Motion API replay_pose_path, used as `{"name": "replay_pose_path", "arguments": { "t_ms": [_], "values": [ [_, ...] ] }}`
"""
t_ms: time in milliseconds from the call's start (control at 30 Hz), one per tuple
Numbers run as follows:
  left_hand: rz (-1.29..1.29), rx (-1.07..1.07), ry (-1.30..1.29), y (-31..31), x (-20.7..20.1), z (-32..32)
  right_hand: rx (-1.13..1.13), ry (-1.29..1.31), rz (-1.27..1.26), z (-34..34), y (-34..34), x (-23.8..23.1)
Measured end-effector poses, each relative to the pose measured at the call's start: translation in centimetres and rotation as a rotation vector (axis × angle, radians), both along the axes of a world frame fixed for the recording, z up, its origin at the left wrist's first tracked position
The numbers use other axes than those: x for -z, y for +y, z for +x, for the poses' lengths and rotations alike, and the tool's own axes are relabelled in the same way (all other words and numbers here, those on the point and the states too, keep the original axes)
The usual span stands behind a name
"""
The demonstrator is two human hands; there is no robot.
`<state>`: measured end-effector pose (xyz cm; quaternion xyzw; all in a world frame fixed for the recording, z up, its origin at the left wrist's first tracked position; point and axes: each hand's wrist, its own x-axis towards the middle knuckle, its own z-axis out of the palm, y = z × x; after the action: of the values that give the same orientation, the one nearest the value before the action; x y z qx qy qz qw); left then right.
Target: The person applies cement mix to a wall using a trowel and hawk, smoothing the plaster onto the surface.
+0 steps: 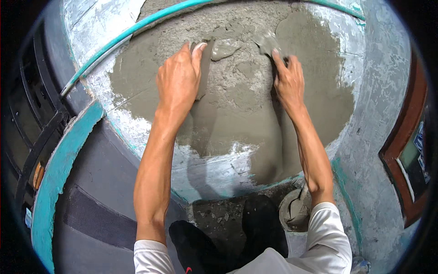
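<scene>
From where I stood, the worker's two hands were well apart over a broad patch of wet grey mortar point(232, 121). The left hand point(179, 77) was closed on a flat grey plate point(205, 68), thumb and fingers pinching its upper end; it stood nearly edge-on to me, so I couldn't fairly judge its full shape. The right hand point(290, 81) was closed round a scraper point(266, 43), the blade reaching up and left from the fingertips, somewhat blurred. Between the two tools, nearer the plate, a glossy lump of mortar point(224, 49) sat on the rough part of the patch. Smooth mortar spread below and to the right, with scuffed white-and-grey paint showing around its ragged edges.

A teal pipe point(150, 19) curved across the top. Low down, beside the right forearm, was a bucket point(284, 211) with mortar in it, close to the dark-clad legs point(261, 219). A black metal grille point(39, 132) stood at far left, a brown wooden frame point(401, 132) at far right.
</scene>
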<state>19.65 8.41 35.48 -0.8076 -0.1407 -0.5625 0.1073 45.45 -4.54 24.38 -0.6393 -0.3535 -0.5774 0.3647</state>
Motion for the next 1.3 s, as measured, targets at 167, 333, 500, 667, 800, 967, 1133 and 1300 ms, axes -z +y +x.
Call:
{"name": "replay_pose_path", "arguments": {
  "t_ms": [167,333,500,667,800,967,1133,1300],
  "values": [
    [-0.045,-0.003,0.021,0.2,-0.5,-0.2,-0.11,0.067,0.1,-2.5,-1.2,1.2],
    [-0.056,-0.005,-0.026,0.4,-0.5,-0.1,-0.253,-0.154,0.005,-5.8,4.3,-0.1],
    [-0.121,0.0,-0.031,0.2,-0.5,-0.6,-0.141,-0.076,-0.105,-7.2,7.6,1.6],
    [0.035,0.046,-0.04,-0.1,0.0,-0.1,-0.128,-0.072,-0.106,-7.2,7.3,4.8],
    [-0.011,0.011,0.037,-0.5,-0.2,0.5,-0.105,-0.053,-0.099,-7.1,7.0,6.7],
    [-0.016,-0.019,0.036,-1.3,-0.5,-0.2,-0.089,0.019,-0.144,-7.6,4.5,10.1],
    [-0.005,-0.047,0.011,-1.0,-1.2,-2.2,-0.15,0.072,-0.104,-8.9,0.9,11.0],
    [-0.087,-0.047,-0.004,-0.3,-1.2,-2.5,-0.245,-0.029,-0.047,-9.1,3.9,5.2]
  ]
}}
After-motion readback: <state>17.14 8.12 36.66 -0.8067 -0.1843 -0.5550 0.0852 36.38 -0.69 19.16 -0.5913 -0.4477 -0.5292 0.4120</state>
